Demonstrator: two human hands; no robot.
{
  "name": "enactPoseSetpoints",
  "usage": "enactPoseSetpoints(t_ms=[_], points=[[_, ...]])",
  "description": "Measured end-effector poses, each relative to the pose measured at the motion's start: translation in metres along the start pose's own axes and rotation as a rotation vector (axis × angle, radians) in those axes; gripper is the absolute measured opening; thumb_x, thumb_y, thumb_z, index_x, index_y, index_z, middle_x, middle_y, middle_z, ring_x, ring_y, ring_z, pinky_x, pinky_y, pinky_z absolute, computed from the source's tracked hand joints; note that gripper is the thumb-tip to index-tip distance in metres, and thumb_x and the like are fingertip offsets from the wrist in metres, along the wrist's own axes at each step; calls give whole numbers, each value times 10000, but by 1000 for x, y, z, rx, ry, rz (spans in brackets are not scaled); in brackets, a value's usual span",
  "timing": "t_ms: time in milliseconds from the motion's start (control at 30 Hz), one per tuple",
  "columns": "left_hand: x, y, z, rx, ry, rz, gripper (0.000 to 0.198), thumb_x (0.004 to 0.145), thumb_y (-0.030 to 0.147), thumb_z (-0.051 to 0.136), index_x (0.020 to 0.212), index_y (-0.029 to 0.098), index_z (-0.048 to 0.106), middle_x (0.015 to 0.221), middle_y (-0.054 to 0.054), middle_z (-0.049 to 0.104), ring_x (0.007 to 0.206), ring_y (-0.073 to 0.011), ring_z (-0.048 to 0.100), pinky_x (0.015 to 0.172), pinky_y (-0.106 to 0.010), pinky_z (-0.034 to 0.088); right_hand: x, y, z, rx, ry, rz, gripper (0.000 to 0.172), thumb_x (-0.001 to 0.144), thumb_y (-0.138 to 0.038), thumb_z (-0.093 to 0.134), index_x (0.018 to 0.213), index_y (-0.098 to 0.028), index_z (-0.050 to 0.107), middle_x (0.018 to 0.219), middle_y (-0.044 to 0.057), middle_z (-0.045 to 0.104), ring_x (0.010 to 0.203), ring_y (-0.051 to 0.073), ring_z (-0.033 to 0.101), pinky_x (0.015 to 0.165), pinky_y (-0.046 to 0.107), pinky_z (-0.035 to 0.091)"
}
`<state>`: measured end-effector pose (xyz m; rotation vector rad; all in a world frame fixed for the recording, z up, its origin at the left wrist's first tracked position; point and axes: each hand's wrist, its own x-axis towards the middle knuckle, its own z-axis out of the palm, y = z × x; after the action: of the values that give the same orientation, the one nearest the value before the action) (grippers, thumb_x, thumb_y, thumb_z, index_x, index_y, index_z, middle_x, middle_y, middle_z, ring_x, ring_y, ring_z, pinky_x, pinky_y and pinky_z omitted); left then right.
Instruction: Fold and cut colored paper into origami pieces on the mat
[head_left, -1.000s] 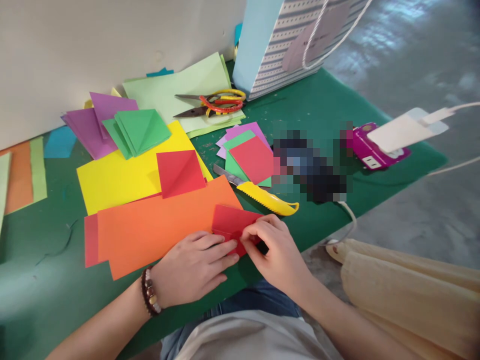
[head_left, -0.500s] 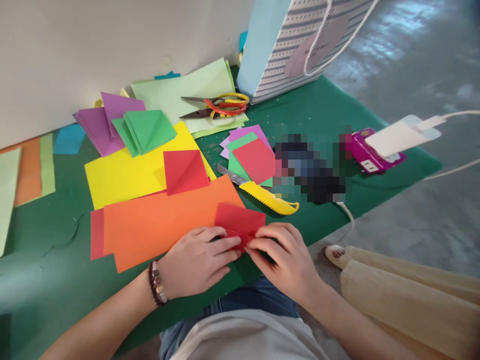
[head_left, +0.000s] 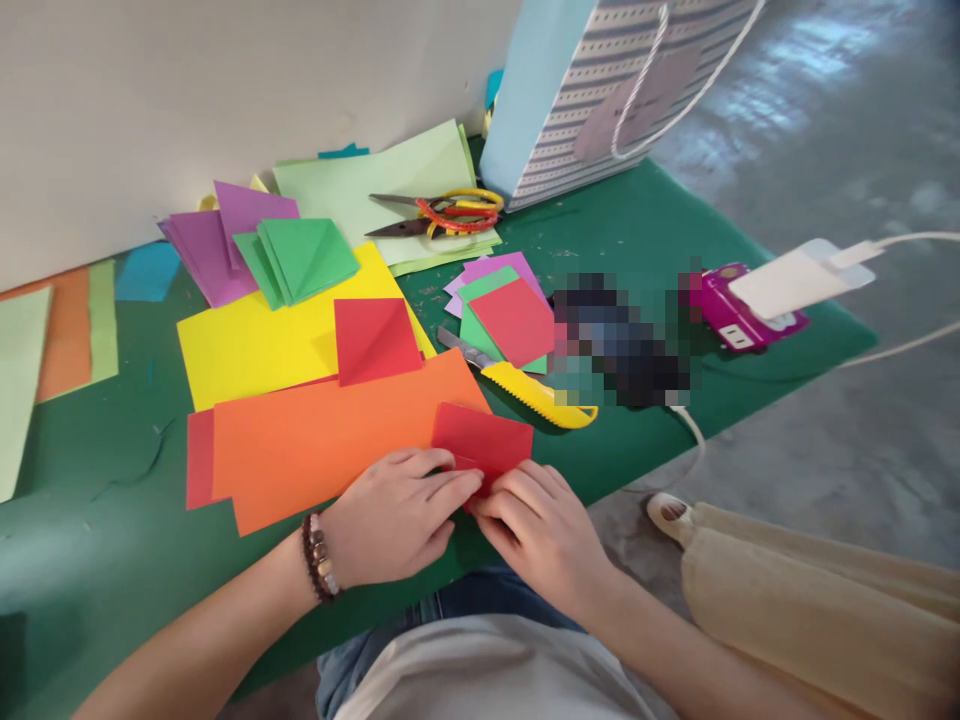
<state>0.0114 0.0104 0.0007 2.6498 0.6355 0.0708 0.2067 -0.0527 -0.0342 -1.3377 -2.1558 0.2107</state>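
A small red paper point(head_left: 484, 438) lies at the near edge of a green mat point(head_left: 637, 230), partly on a big orange sheet point(head_left: 322, 440). My left hand point(head_left: 394, 515), with a bead bracelet on the wrist, presses its fingers down on the paper's near edge. My right hand point(head_left: 536, 525) meets it from the right, fingertips pinched on the same folded edge. The paper's lower part is hidden under my fingers.
A yellow utility knife point(head_left: 525, 390) lies just beyond the red paper. Farther back are a red folded square point(head_left: 375, 340), yellow sheet point(head_left: 255, 345), green folded squares point(head_left: 300, 260), purple ones point(head_left: 210, 250), scissors point(head_left: 442, 213), a small paper stack point(head_left: 506, 315), a gift bag point(head_left: 592, 90), a charger point(head_left: 795, 280).
My right hand has slid left along the red paper's near edge until its fingertips meet my left hand. The view has shifted slightly.
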Motion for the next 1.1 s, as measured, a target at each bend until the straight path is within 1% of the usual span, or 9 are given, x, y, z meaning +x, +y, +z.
enactPoseSetpoints(t_ms=[100, 167, 267, 333, 467, 600, 700, 900, 1100], points=[[0, 0, 0, 2, 2, 4, 461, 904, 204, 479, 1355, 139, 409, 1253, -81, 599, 1234, -233, 463, 1008, -396, 409, -5, -4, 5, 27, 27, -29, 167, 866, -124, 591, 714, -189, 569, 696, 19, 581, 681, 155, 462, 631, 308, 324], [0, 0, 0, 5, 7, 2, 461, 905, 203, 482, 1356, 141, 412, 1246, -81, 601, 1232, -228, 465, 1007, -387, 410, -11, -2, 4, 71, 63, -37, 123, 853, -132, 624, 756, -198, 588, 697, 8, 584, 679, 149, 474, 633, 304, 338], [-1, -1, -1, 8, 5, 13, 459, 911, 202, 476, 1364, 151, 415, 1270, -86, 591, 1233, -218, 463, 997, -367, 414, -17, 8, -5, 73, 194, 21, 112, 810, -99, 670, 816, -190, 605, 710, 15, 575, 683, 140, 494, 646, 295, 382], [-1, -4, -1, 1, -9, 47, 431, 920, 214, 466, 1350, 198, 445, 1325, -60, 566, 1232, -221, 457, 989, -375, 416, -18, 16, -9, 17, 236, 36, 133, 791, -75, 677, 810, -184, 602, 706, 18, 571, 673, 137, 494, 641, 291, 391], [-2, -8, -2, -13, -29, 101, 320, 918, 255, 490, 1228, 276, 562, 1395, 14, 517, 1234, -242, 443, 990, -417, 413, -12, 19, -10, -53, 135, -27, 131, 818, -98, 641, 744, -193, 589, 683, 9, 577, 656, 138, 489, 634, 293, 372], [-1, -8, -4, -21, -27, 109, 288, 926, 257, 484, 1185, 260, 610, 1384, 2, 529, 1238, -248, 438, 986, -417, 419, 0, 12, -10, -133, -3, -93, 169, 847, -97, 577, 707, -192, 581, 664, 7, 560, 659, 144, 489, 629, 298, 347], [1, -7, -5, -26, -19, 102, 270, 932, 253, 482, 1152, 262, 638, 1361, -2, 549, 1227, -247, 444, 975, -416, 427, 8, 9, -13, -197, -67, -85, 227, 842, -87, 537, 642, -193, 544, 632, 9, 511, 653, 154, 471, 621, 305, 339], [1, -6, -5, -14, -13, 99, 266, 953, 266, 461, 1145, 254, 644, 1351, -3, 554, 1214, -248, 449, 958, -415, 430, 11, 11, -13, -217, -88, -41, 222, 805, -65, 515, 628, -199, 515, 634, 9, 478, 650, 160, 444, 622, 299, 353], [1, -5, -4, 2, -5, 97, 265, 969, 280, 439, 1125, 249, 651, 1335, -3, 566, 1196, -250, 459, 920, -405, 444, 12, 10, -15, -246, -108, -73, 228, 813, -75, 500, 622, -198, 505, 640, 15, 466, 656, 168, 437, 627, 301, 361]])
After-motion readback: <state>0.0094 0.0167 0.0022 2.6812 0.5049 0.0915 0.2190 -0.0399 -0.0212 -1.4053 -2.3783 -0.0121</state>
